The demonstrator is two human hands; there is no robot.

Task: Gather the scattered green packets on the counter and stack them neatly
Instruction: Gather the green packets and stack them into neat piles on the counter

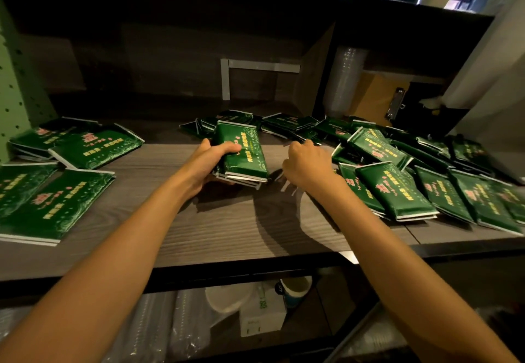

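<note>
My left hand [207,161] grips a small stack of green packets [244,153] at the middle of the grey wood counter [221,226], thumb across the top packet. My right hand [306,163] hovers just to the right of that stack, fingers curled downward, holding nothing that I can see. Several green packets [397,189] lie scattered and overlapping to the right. More packets [284,124] lie in a loose heap behind the hands. On the left, packets [54,203] lie in flat low piles.
A green pegboard panel [14,84] stands at the far left. At the back right are a sleeve of clear cups [345,78], a brown clipboard [377,95] and a white post [483,61]. Under the counter edge sit a paper cup [295,288] and plastic-wrapped goods [181,323].
</note>
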